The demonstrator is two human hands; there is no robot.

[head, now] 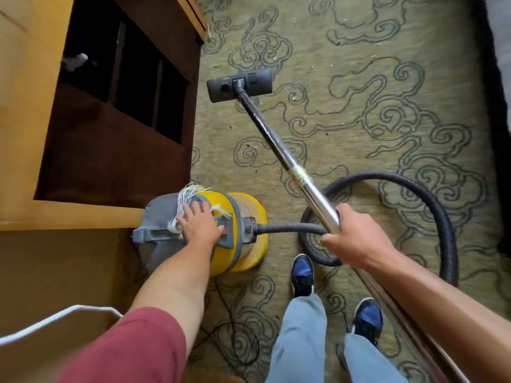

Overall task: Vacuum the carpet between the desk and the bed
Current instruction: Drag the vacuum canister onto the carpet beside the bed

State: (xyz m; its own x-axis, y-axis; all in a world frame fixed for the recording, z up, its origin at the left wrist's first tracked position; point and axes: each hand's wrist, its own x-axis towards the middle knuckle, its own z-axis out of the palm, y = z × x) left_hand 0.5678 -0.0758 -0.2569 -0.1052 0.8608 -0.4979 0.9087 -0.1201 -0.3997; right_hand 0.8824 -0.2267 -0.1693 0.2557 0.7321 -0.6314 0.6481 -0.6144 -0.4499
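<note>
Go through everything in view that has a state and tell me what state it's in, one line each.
Left hand: fingers spread, resting flat on the yellow and grey canister vacuum.
Yellow and grey canister vacuum: upright on the carpet, beside the desk.
Right hand: grips the shiny metal wand.
Shiny metal wand: tilted, angled forward.
Dark grey floor nozzle: on the patterned green carpet.
Black ribbed hose: looped on the carpet.

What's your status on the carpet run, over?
Left hand flat on the vacuum canister. Right hand grips the wand, floor head down on the carpet. Hose looped by the shoes, trip risk.
</note>
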